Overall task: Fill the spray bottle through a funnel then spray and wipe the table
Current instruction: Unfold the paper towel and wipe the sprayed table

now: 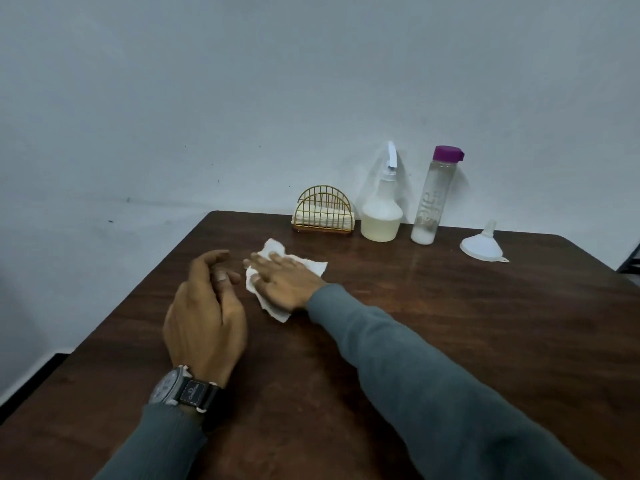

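Note:
My right hand [282, 284] lies flat with straight fingers on a white paper napkin [313, 266], pressing it against the dark wooden table [450, 323] left of centre. My left hand [207, 306] hovers just left of it, fingers loosely curled, holding nothing; a watch is on that wrist. The white spray bottle [381, 216] stands upright at the back of the table with its head fitted and pale liquid in its lower part. A white funnel [483, 244] lies mouth-down at the back right.
A gold wire napkin holder [323, 211] with folded napkins stands left of the spray bottle. A tall clear bottle with a purple cap [433, 195] stands right of it. A grey wall runs behind the table; the table's left edge slants close to my left hand.

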